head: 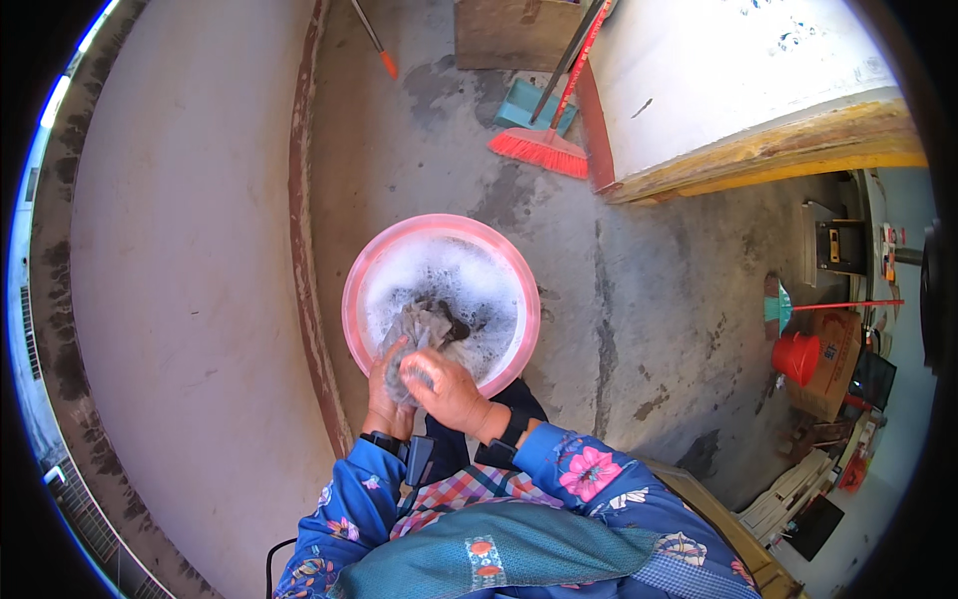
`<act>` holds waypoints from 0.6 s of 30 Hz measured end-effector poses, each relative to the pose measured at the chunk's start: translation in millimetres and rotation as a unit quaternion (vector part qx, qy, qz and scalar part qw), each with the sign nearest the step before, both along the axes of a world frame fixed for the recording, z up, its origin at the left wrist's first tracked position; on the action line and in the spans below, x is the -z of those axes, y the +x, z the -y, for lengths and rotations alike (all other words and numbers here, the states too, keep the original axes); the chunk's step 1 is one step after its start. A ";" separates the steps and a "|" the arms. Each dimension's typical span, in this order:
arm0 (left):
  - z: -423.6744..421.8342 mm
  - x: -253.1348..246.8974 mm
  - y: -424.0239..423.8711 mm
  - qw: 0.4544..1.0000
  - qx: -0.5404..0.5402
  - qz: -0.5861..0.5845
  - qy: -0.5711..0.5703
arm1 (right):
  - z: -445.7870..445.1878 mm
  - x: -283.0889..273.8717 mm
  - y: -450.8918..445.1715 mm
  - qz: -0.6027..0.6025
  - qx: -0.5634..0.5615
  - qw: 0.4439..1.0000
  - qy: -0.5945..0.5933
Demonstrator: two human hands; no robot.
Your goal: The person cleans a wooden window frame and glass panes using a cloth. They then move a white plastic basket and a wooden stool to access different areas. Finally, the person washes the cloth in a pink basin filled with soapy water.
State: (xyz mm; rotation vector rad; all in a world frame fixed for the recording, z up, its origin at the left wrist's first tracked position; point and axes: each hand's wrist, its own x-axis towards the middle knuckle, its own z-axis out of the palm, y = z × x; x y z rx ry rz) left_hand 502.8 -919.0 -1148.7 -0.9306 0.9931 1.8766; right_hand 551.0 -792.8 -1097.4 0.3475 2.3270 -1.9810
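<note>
A round pink plastic basin stands before me, holding water covered in white suds. Both my hands are at its near left rim, on a wet grey cloth. My left hand grips the cloth from the left side. Over the cloth from the right, my right hand presses with its fingers curled, partly blurred. The cloth's far end hangs down into the suds, where a darker part of it or dark water shows. Black straps with devices circle both wrists.
A red broom and a teal dustpan lean by a cardboard box ahead. A pale wall runs along the left. Through the doorway at right are a red bucket, a carton and another broom.
</note>
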 end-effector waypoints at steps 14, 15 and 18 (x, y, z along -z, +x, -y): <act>-24.2 -42.2 12.4 0.894 0.201 -0.368 -0.160 | -83.3 112.7 18.3 0.043 -0.016 0.967 0.251; -23.0 -43.3 13.1 0.857 0.248 -0.415 -0.180 | -86.4 97.6 14.4 0.061 -0.023 0.995 0.075; -22.9 -48.7 16.6 0.725 0.354 -0.538 -0.243 | -86.6 27.8 -0.5 0.070 -0.069 0.967 -0.236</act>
